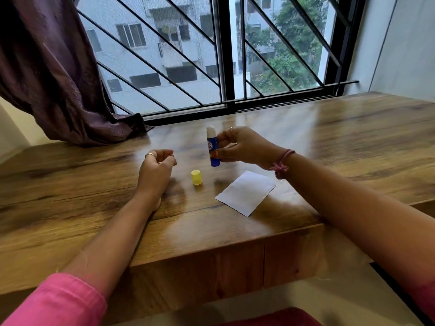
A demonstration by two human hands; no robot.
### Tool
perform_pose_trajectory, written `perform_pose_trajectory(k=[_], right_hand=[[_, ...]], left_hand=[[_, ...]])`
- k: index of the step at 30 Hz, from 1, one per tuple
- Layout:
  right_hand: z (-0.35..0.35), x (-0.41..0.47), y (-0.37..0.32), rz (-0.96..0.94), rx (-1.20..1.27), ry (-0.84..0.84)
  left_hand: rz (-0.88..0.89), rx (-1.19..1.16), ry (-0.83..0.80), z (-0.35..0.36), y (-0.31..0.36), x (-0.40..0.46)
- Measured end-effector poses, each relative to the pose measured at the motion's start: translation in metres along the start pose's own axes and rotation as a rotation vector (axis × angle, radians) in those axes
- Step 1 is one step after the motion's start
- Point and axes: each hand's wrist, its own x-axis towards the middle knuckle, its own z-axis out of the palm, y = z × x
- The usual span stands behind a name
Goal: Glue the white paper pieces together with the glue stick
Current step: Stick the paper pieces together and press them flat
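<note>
My right hand [244, 147] holds a blue glue stick [212, 147] upright above the table, thumb and fingers pinching its body; the cap is off and white glue shows at the top. The yellow cap [196, 177] stands on the wooden table [94, 189], below and left of the stick. A white paper piece [246, 192] lies flat near the table's front edge, under my right wrist. My left hand [156, 168] rests on the table left of the cap, fingers loosely curled and holding nothing.
A purple curtain [54, 74] drapes onto the table's far left corner. A barred window [223, 55] runs along the far edge. The table's front edge drops off just below the paper.
</note>
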Motion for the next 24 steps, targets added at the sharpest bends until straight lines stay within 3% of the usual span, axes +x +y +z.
perform_pose_trajectory(k=[14,24], right_hand=[[0.016,0.008,0.009,-0.057,-0.37,-0.056],[0.013,0.004,0.011,-0.003,-0.259,-0.126]], left_hand=[[-0.012,0.005,-0.015,-0.002,0.004,-0.004],[-0.014,0.006,-0.024,-0.001,0.004,-0.005]])
